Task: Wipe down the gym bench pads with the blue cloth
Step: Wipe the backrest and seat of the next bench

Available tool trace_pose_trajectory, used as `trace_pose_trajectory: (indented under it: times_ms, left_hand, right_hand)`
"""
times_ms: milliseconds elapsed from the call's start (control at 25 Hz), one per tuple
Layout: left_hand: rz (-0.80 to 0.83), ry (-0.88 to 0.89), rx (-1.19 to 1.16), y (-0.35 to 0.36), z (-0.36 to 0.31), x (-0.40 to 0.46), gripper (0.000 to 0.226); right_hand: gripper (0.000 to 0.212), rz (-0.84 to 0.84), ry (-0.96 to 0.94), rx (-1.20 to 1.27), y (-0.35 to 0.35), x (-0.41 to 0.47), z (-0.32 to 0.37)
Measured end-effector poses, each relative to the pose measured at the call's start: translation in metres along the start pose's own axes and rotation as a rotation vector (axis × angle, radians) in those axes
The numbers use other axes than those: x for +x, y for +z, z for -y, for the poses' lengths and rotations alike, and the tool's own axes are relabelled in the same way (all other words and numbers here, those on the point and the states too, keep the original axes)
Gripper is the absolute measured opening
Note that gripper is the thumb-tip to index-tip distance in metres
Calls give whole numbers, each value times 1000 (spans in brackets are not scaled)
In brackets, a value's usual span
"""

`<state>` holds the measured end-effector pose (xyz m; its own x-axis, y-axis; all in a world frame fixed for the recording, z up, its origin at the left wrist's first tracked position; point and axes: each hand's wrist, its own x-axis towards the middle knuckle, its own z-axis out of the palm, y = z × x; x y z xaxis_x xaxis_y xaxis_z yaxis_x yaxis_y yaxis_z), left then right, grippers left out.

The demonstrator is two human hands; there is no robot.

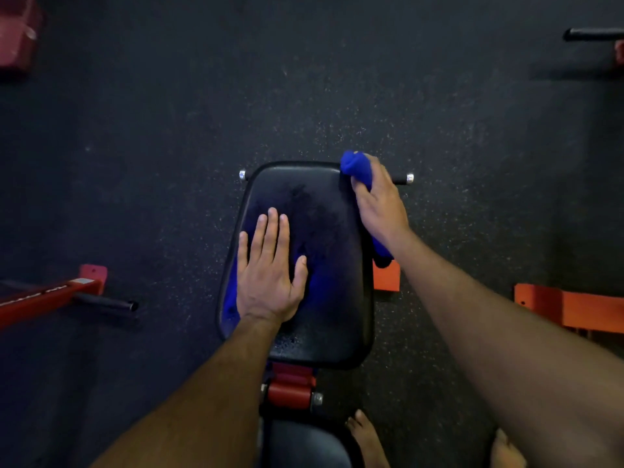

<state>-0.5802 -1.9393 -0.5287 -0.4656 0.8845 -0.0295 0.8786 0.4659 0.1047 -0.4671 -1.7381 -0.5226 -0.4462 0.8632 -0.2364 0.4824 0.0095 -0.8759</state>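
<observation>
Blue cloth [358, 170] lengthwise along pad's [324, 231] rt edge

We see a dark speckled rubber floor [337, 96], dimly lit, with orange equipment frames [574, 312] and a red frame [40, 298] at its edges.

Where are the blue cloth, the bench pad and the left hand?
blue cloth [356, 167]: head view, bunched top end.
bench pad [331, 265]: head view, bare middle surface.
left hand [268, 275]: head view, back of hand.
</observation>
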Motion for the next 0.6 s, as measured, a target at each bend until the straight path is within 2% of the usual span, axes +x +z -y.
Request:
trace_pose_trajectory:
  times_ms: [200,360,480,600]
  left_hand:
    - [-13,4,-1,0,1,0,72]
    - [-27,-3,-19,-1,1,-1,72]
    - [-31,-5,-30,0,2,-2,71]
    - [-33,-2,-36,1,3,-3,70]
  right_hand:
    - [57,58,54,16,-7,-49,-4]
    - [66,41,10,-68,7,-161,-28]
    - [67,88,37,-103,12,-229,-43]
    - [65,105,9,-97,7,-224,-44]
